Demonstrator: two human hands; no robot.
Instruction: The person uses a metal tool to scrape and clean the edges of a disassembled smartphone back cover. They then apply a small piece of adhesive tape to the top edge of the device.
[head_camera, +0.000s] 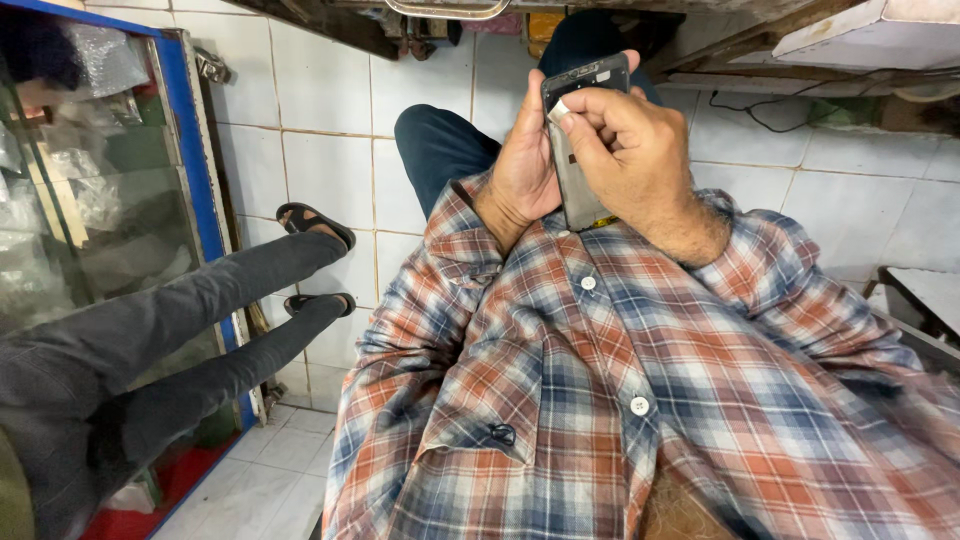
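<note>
Held upright in front of the plaid shirt (640, 400): a dark phone frame (578, 140), long axis running near-vertical, top end up by the knees, bottom end down toward the chest. Cradled from behind and the left by the left hand (525, 160), fingers wrapped round its far edge, palm against its back. Right up against its front face, the right hand (630, 150), curled, thumb and forefinger pinched on a small pale strip (560, 110) near the frame's upper left corner. Both hands touching the frame, right one nearer the strip. Below, dark trousers (440, 150) over white floor tiles (330, 170); off to the left, another person's legs (200, 310) in sandals beside a blue-edged glass cabinet (195, 150)
</note>
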